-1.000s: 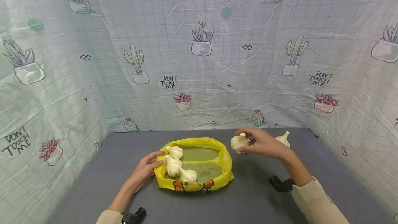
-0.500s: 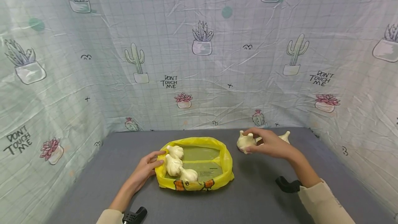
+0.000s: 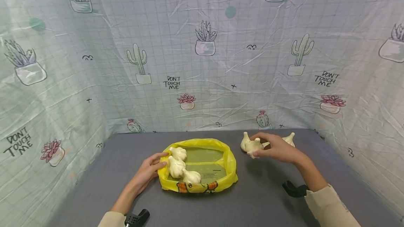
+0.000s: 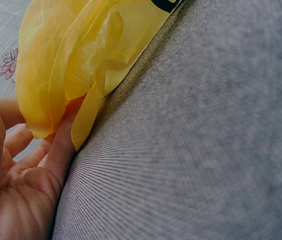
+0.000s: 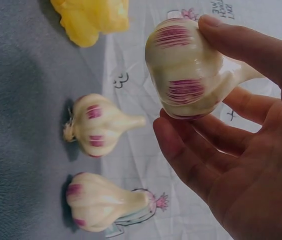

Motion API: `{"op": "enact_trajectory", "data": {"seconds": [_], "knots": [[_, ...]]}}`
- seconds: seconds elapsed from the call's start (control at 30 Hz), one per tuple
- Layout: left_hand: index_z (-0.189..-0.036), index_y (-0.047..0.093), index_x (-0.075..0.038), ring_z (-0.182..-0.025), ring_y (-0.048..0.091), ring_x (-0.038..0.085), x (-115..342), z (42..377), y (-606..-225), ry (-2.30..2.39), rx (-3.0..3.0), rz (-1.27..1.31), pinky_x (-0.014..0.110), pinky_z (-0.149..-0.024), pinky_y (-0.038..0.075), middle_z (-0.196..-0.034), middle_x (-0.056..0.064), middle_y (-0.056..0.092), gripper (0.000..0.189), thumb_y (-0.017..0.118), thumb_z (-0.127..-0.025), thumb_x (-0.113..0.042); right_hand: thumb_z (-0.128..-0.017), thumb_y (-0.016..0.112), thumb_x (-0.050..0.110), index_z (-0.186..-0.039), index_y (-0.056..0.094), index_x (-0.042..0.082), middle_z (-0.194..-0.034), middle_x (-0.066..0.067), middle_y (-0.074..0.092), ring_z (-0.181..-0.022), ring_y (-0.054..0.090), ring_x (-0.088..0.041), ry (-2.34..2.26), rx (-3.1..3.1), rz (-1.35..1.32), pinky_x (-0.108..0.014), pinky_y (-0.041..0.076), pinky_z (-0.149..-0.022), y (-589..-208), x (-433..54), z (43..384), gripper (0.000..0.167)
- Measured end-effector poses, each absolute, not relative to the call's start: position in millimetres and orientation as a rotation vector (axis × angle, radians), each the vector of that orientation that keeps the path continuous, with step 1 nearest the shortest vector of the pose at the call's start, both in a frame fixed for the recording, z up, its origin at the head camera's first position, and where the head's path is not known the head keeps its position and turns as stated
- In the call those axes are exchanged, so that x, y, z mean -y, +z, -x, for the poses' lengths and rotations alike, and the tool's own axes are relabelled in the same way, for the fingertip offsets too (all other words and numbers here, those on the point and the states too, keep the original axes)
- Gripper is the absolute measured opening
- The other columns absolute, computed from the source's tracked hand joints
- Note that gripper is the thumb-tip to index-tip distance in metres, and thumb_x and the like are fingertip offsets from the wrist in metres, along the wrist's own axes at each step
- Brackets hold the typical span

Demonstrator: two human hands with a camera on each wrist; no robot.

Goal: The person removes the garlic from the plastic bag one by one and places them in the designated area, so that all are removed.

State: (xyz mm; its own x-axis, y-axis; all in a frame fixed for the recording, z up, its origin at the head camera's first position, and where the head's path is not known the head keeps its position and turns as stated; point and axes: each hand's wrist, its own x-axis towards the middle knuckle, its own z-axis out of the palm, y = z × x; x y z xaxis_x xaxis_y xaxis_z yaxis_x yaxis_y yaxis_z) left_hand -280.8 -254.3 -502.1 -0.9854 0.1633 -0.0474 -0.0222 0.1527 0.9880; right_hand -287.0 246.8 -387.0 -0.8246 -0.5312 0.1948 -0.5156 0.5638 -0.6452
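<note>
An open yellow plastic bag (image 3: 231, 174) with its rim rolled down lies on the table, three garlic bulbs (image 3: 176, 167) along its left side. At its left rim, my left hand (image 3: 145, 174) pinches a fold of plastic, plain in the left wrist view with fingers (image 4: 58, 150) partly hidden by it. Right of the bag, my right hand (image 3: 277, 148) holds a garlic bulb (image 5: 181, 65) between thumb and fingers, apart from the table in the right wrist view. Another garlic bulb (image 3: 244, 139) stands just behind the held one, and a further garlic bulb (image 3: 289, 139) shows past the hand.
The grey table (image 3: 202, 209) meets a patterned sheet (image 3: 233, 69) at the back and both sides. Two garlic bulbs (image 5: 101, 125) stand upright below the held one in the right wrist view, near the back edge.
My right hand has moved right, away from the bag, with the garlic bulb, uncovering a bulb behind it. It lowered slightly in the last half second. The left hand and bag stay put.
</note>
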Motion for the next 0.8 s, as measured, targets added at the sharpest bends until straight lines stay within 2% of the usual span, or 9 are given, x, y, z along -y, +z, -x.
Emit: {"op": "enact_trajectory", "data": {"seconds": [0.3, 0.43, 0.6, 0.7, 0.8], "knots": [[-0.152, 0.049, -0.01, -0.131, 0.059, 0.029, 254, 282, -503, 1.956, -2.268, -0.136, 0.043, -0.097, 0.058, -0.158, 0.021, 0.047, 0.055, 0.065, -0.103, -0.03, -0.092, 0.079, 0.031, -0.137, 0.062, 0.003, -0.14, -0.019, 0.062, -0.131, 0.056, -0.044, -1.121, -2.749, 0.885, -0.05, 0.057, -0.098, -403, -250, 293, 0.055], [-0.152, 0.049, -0.009, -0.13, 0.06, 0.029, 254, 282, -503, 1.956, -2.272, -0.136, 0.043, -0.097, 0.058, -0.156, 0.021, 0.049, 0.055, 0.065, -0.103, -0.03, -0.092, 0.08, 0.03, -0.136, 0.062, 0.004, -0.139, -0.018, 0.062, -0.129, 0.058, -0.042, -1.137, -2.727, 0.879, -0.049, 0.057, -0.099, -409, -251, 296, 0.053], [-0.151, 0.051, -0.01, -0.129, 0.061, 0.028, 253, 281, -502, 1.96, -2.28, -0.12, 0.043, -0.097, 0.058, -0.155, 0.021, 0.051, 0.053, 0.065, -0.103, -0.029, -0.092, 0.08, 0.027, -0.134, 0.063, 0.005, -0.125, -0.012, 0.064, -0.115, 0.061, -0.027, -1.141, -2.704, 0.886, -0.046, 0.057, -0.098, -412, -250, 299, 0.051], [-0.151, 0.051, -0.011, -0.129, 0.06, 0.029, 254, 281, -502, 1.954, -2.282, -0.124, 0.043, -0.097, 0.058, -0.155, 0.02, 0.05, 0.053, 0.065, -0.103, -0.029, -0.091, 0.081, 0.027, -0.133, 0.063, 0.005, -0.111, -0.007, 0.063, -0.103, 0.059, -0.016, -1.131, -2.699, 0.886, -0.04, 0.058, -0.096, -415, -250, 300, 0.05], [-0.151, 0.05, -0.01, -0.13, 0.06, 0.029, 254, 280, -501, 1.942, -2.284, -0.132, 0.043, -0.097, 0.058, -0.156, 0.021, 0.049, 0.054, 0.064, -0.103, -0.03, -0.091, 0.081, 0.027, -0.131, 0.064, 0.005, -0.097, -0.003, 0.059, -0.092, 0.055, -0.011, -1.121, -2.697, 0.906, -0.032, 0.056, -0.089, -417, -250, 302, 0.049]]}}
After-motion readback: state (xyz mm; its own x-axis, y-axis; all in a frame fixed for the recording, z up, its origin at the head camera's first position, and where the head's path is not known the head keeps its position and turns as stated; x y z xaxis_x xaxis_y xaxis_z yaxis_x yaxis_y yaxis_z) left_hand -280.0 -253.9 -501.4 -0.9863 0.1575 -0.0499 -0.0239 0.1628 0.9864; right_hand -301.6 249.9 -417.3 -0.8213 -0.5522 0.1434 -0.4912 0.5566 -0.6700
